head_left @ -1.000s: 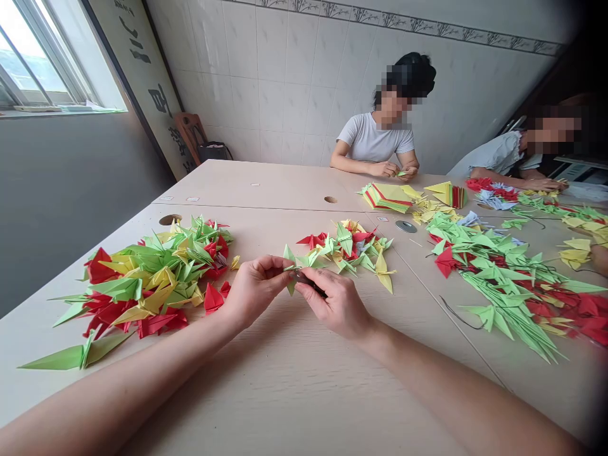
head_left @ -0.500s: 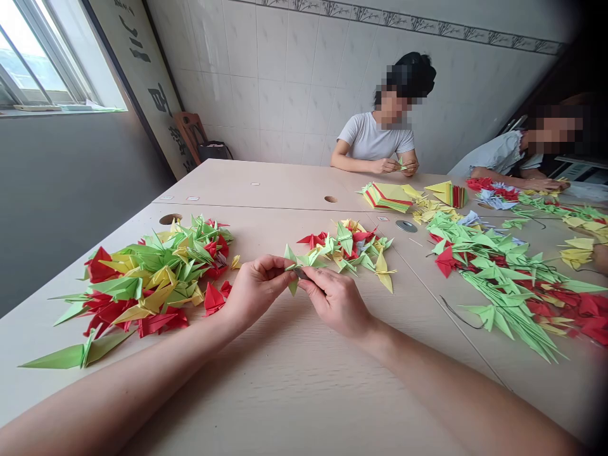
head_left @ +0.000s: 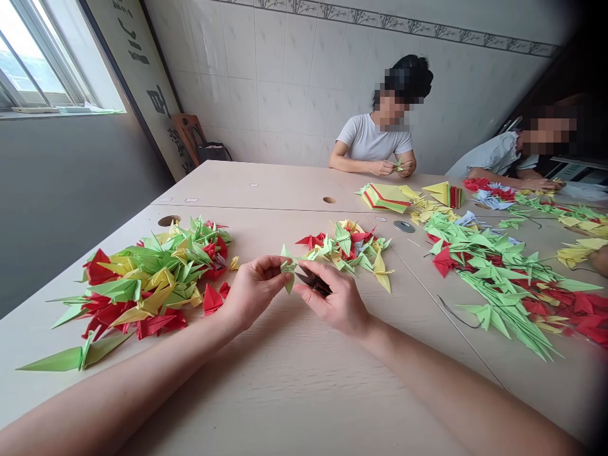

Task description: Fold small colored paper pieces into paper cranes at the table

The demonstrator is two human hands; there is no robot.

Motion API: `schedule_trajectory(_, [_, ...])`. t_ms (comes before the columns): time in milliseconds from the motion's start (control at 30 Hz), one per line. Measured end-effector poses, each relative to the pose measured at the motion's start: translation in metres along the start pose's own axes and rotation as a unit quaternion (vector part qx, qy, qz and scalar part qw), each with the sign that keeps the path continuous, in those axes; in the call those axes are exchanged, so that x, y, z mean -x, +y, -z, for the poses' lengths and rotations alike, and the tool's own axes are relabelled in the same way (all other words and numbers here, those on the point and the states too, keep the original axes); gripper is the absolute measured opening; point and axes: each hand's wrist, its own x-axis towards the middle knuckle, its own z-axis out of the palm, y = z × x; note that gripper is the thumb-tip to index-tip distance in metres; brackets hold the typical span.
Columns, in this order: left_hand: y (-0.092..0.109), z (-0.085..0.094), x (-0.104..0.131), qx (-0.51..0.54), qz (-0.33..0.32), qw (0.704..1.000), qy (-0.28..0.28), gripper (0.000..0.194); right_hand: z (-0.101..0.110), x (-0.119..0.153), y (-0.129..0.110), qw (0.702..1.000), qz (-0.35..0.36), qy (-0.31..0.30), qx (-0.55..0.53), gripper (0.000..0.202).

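Observation:
Pinched between the fingers of my left hand (head_left: 259,285) is a small green folded paper piece (head_left: 287,268), held above the table. My right hand (head_left: 339,294) is wrapped round a dark metal tool (head_left: 314,280), perhaps small snips, whose blades are apart and point at the green piece. Just beyond my hands lies a small pile of red, green and yellow folded papers (head_left: 350,244). A larger pile of folded papers (head_left: 156,272) spreads to the left of my left hand.
Strings of green and red folded papers (head_left: 498,278) cover the right side. Stacked paper (head_left: 384,196) lies farther back, near a metal disc (head_left: 404,226). Across the table (head_left: 266,367) a person (head_left: 375,142) holds green paper; another person (head_left: 503,155) leans in at the right.
The dark tool in my right hand has opened and shows more, its blades drawn slightly back from the green piece. My left hand still pinches that piece.

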Motion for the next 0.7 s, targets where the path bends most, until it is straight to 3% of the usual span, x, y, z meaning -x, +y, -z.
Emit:
schedule_trajectory(200, [0.004, -0.009, 0.008, -0.047, -0.025, 0.997, -0.05, 0.018, -0.001, 0.001, -0.001, 1.0, -0.026, -0.002, 0.006, 0.007])
schedule_trajectory(300, [-0.002, -0.009, 0.009, -0.096, -0.049, 0.99, -0.092, 0.026, 0.0, 0.001, 0.002, 0.999, -0.034, -0.014, 0.004, 0.005])
schedule_trajectory(400, [0.002, -0.002, 0.005, -0.194, -0.089, 0.973, -0.09, 0.04, 0.007, -0.004, 0.014, 0.994, -0.087, 0.062, -0.01, 0.003])
schedule_trajectory(467, [0.011, 0.008, 0.001, -0.318, -0.132, 0.937, -0.063, 0.038, 0.014, -0.011, 0.027, 0.975, -0.144, 0.164, -0.042, 0.009])
schedule_trajectory(567, [0.026, 0.027, -0.007, -0.539, -0.17, 0.824, -0.036, 0.034, 0.023, -0.02, 0.048, 0.933, -0.197, 0.277, -0.118, 0.022])
schedule_trajectory(633, [0.029, 0.041, -0.012, -0.635, -0.14, 0.759, -0.02, 0.033, 0.024, -0.022, 0.054, 0.921, -0.212, 0.295, -0.14, 0.024])
schedule_trajectory(700, [0.027, 0.054, -0.016, -0.668, -0.106, 0.737, -0.016, 0.027, 0.022, -0.02, 0.053, 0.932, -0.211, 0.259, -0.142, 0.021])
